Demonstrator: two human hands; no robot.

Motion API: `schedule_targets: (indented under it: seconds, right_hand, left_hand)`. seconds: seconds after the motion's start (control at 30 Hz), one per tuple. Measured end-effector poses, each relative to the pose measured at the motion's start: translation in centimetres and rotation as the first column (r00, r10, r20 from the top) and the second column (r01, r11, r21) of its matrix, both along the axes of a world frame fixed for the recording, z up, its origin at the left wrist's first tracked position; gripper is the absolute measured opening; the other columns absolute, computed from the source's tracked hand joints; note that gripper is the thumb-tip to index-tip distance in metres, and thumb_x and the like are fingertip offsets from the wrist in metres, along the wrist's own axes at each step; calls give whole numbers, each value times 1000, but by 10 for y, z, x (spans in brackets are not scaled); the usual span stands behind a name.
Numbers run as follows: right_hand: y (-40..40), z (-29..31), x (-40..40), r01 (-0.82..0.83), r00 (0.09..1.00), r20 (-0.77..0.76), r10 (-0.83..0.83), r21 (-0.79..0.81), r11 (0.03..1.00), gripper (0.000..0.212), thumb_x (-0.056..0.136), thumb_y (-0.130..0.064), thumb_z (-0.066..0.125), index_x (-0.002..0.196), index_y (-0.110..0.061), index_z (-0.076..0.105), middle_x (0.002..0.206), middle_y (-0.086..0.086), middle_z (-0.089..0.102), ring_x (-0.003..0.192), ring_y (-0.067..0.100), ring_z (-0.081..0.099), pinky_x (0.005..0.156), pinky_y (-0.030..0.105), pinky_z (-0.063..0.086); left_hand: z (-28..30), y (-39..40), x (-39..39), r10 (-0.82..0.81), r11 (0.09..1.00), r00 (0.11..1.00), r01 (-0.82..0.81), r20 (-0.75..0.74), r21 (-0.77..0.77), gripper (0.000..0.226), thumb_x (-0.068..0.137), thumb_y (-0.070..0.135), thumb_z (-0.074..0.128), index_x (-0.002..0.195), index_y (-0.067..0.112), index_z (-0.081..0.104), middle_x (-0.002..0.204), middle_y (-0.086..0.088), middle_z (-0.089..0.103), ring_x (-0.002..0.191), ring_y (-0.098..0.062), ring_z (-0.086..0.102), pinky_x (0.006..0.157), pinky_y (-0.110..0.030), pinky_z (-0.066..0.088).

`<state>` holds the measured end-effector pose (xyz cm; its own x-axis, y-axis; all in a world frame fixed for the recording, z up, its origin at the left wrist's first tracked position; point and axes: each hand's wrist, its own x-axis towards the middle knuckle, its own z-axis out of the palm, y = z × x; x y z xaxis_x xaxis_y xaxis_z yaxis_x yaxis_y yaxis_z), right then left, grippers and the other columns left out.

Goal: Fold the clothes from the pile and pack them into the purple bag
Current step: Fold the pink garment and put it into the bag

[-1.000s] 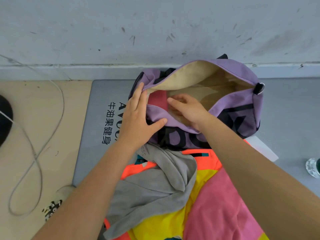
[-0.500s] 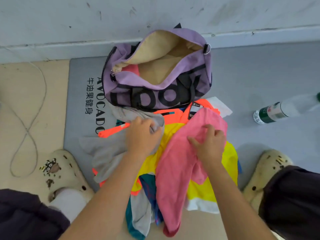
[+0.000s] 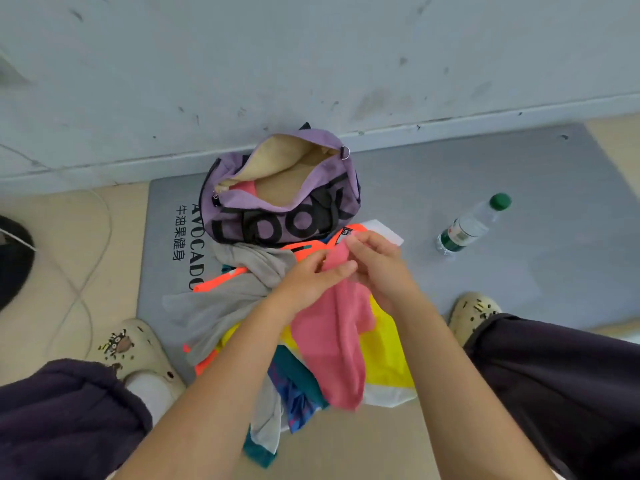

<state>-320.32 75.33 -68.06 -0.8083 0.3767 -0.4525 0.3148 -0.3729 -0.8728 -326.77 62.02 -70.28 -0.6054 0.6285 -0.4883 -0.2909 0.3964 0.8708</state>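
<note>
Over the pile, the left hand has left the grey top; now both it and the right hand pinch the pink shirt, lifted before the open bag.

Pile under pink garment mostly hidden (bag contents barely visible)

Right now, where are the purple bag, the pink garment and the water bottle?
purple bag [image 3: 284, 221]: head view, front panel with black lettering.
pink garment [image 3: 332, 334]: head view, middle of the hanging cloth.
water bottle [image 3: 465, 227]: head view, label area of the lying bottle.
</note>
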Motion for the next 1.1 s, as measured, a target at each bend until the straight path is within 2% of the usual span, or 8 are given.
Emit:
schedule_targets:
  seconds: [0.13, 0.27, 0.53, 0.63, 0.73, 0.9, 1.0, 1.1]
  right_hand:
    - [-2, 89, -2, 38, 989, -144, -33, 34, 999, 11, 93, -19, 64, 89, -8, 65, 73, 10, 68, 61, 16, 65, 55, 24, 53]
    - [-8, 171, 3, -19, 970, -226, 84, 278, 960, 16, 91, -25, 66, 84, -11, 69, 72, 4, 69, 64, 15, 64, 59, 28, 51]
    - [-33, 267, 27, -343, 820, -156, 551, 637, 690, 63, 70, -52, 77, 126, -43, 50, 128, -9, 56, 116, 7, 57, 94, 29, 51]
    - [-33, 269, 36, -438, 755, -59, 653, 696, 570, 49, 74, -51, 76, 118, -35, 61, 125, -14, 61, 117, 4, 56, 97, 27, 44]
    - [-34, 256, 43, -500, 748, -70, 660, 596, 629, 19, 86, -34, 72, 76, -19, 64, 81, 3, 65, 78, 18, 58, 75, 34, 43]
    - [-41, 237, 40, -451, 809, -107, 578, 517, 727, 26, 97, -22, 57, 72, -20, 51, 65, -8, 52, 58, 8, 45, 55, 23, 34]
    - [-41, 234, 40, -459, 790, -184, 585, 454, 763, 23, 99, -22, 54, 77, -16, 53, 66, -14, 59, 57, 1, 50, 52, 14, 38]
    - [-38, 235, 45, -453, 790, -223, 571, 415, 789, 28, 92, -30, 59, 91, -3, 55, 82, 13, 60, 72, 19, 52, 62, 27, 41]
  left_hand:
    - [89, -1, 0, 143, 989, 945, -128, -296, 69, 25, 86, 41, 72, 93, 17, 70, 82, 9, 69, 74, -3, 62, 67, -19, 47]
    - [184, -17, 0, 288, 952, 865, -213, -411, 219, 18, 93, 30, 65, 97, 13, 70, 92, -1, 74, 84, -11, 65, 73, -22, 51]
    - [295, -75, 20, 150, 838, 981, -60, -123, 543, 31, 89, 36, 59, 108, 18, 75, 110, -11, 73, 101, -20, 69, 84, -30, 57]
    - [290, -91, 20, 51, 859, 992, 14, -113, 511, 39, 82, 46, 60, 106, 21, 76, 113, -7, 72, 105, -17, 67, 89, -29, 56]
    - [267, -96, 17, 159, 918, 977, -95, -139, 385, 30, 89, 44, 60, 102, 22, 76, 108, -1, 74, 100, -13, 68, 86, -29, 54]
    - [239, -87, 15, 262, 962, 887, -212, -381, 170, 13, 95, 31, 59, 95, 27, 71, 93, 10, 71, 85, -1, 65, 65, -13, 48]
    - [241, -87, 23, 67, 968, 925, 31, -374, 250, 25, 84, 48, 66, 106, 37, 70, 112, 12, 70, 107, -2, 64, 83, -14, 49]
    - [238, -85, 38, -128, 962, 930, 201, -344, 186, 48, 74, 53, 75, 117, 33, 65, 117, 10, 70, 110, -3, 64, 89, -20, 52]
